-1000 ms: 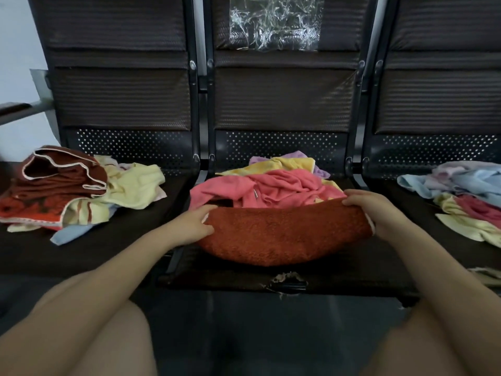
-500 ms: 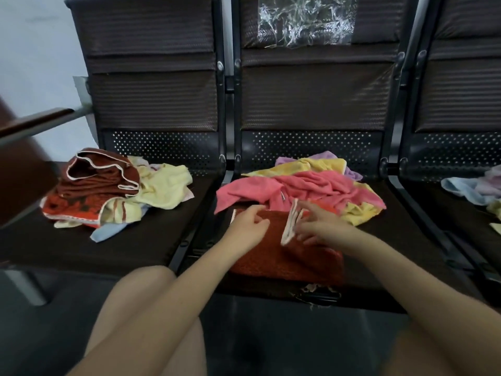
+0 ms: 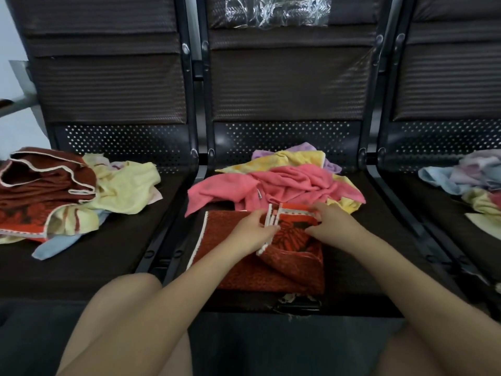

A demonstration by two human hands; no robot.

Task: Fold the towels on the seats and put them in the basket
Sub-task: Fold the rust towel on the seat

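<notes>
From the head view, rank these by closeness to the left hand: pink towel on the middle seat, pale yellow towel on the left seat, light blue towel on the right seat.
1. Pink towel, middle seat, just beyond the left hand.
2. Pale yellow towel, left seat.
3. Light blue towel, right seat, farthest.

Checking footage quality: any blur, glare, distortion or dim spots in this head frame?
Head view: dim, flat light, dark seats lose detail; wide-angle bowing bends the seat backs at the edges; glare on the plastic wrap; hands, left and right, and the red towel slightly soft.
</notes>
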